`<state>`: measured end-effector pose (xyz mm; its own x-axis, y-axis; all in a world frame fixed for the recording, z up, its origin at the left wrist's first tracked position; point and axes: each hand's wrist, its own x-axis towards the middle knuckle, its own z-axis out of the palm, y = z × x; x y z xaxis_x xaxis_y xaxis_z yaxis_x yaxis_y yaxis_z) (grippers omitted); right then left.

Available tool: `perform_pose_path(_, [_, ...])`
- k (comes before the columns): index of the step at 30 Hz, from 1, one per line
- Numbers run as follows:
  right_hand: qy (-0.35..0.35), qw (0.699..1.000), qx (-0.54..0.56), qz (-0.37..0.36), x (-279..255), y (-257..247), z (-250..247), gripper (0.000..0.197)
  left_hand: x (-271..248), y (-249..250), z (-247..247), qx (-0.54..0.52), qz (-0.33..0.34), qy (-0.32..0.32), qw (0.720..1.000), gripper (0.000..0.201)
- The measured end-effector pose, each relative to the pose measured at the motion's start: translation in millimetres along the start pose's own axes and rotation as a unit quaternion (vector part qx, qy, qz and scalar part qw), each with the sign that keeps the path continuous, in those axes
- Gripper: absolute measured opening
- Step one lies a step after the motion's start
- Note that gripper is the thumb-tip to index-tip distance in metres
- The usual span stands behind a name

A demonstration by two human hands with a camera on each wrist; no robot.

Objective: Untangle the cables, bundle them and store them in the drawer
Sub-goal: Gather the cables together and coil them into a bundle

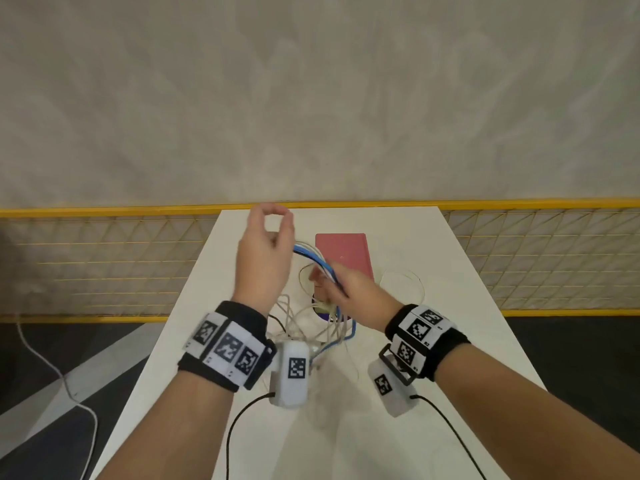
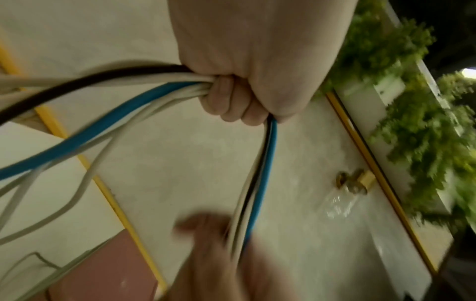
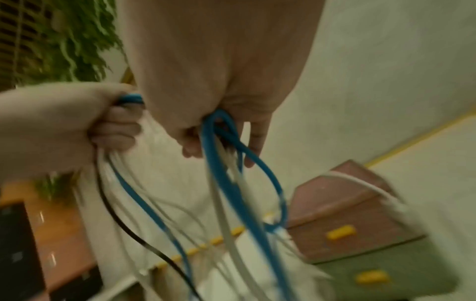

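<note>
Blue, white and black cables (image 1: 317, 259) are stretching between your hands above the white table (image 1: 433, 258). Your left hand (image 1: 265, 258) is gripping them in a curled fist, raised; your right hand (image 1: 349, 289) is clamping the same strands lower down, fingers curled round them. Loose loops are hanging to the tabletop below, just in front of the pink drawer unit (image 1: 344, 252).
</note>
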<state>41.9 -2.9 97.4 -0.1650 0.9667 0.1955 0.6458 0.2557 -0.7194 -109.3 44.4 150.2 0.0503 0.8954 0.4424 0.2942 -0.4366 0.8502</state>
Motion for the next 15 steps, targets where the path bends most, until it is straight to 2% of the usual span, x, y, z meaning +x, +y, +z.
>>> perform_pose_path(2, [-0.027,0.997,-0.075,0.005,-8,9,-7,0.020,3,-9,-11,-0.003,-0.041,0.011,0.999,0.011])
perform_pose_path(3, [-0.032,0.995,-0.093,0.004,-10,9,-11,0.023,3,-14,-14,0.030,-0.060,-0.010,0.998,0.016])
perform_pose_path(5, [-0.032,0.994,-0.107,0.004,-10,9,-17,0.028,-1,-21,-15,0.177,-0.063,-0.070,0.980,0.033])
perform_pose_path(6, [-0.030,0.993,-0.116,0.003,-7,10,-17,0.028,-3,-23,-14,0.254,-0.019,-0.085,0.963,0.040])
perform_pose_path(8, [-0.035,0.991,-0.125,-0.018,-2,7,-16,0.023,-10,-18,-4,0.303,0.129,-0.121,0.936,0.053])
perform_pose_path(9, [-0.045,0.990,-0.127,-0.033,1,7,-13,0.020,-13,-13,3,0.304,0.177,-0.168,0.921,0.057])
perform_pose_path(10, [-0.053,0.990,-0.126,-0.041,4,6,-11,0.019,-16,-8,9,0.305,0.192,-0.225,0.905,0.058])
perform_pose_path(12, [-0.057,0.990,-0.118,-0.047,7,4,-13,0.019,-17,-6,17,0.317,0.135,-0.315,0.884,0.059])
perform_pose_path(13, [-0.050,0.991,-0.109,-0.058,7,4,-15,0.018,-15,-8,18,0.329,0.110,-0.324,0.880,0.061])
perform_pose_path(15, [-0.028,0.991,-0.091,-0.091,2,6,-22,0.017,-11,-12,16,0.375,0.120,-0.285,0.874,0.060])
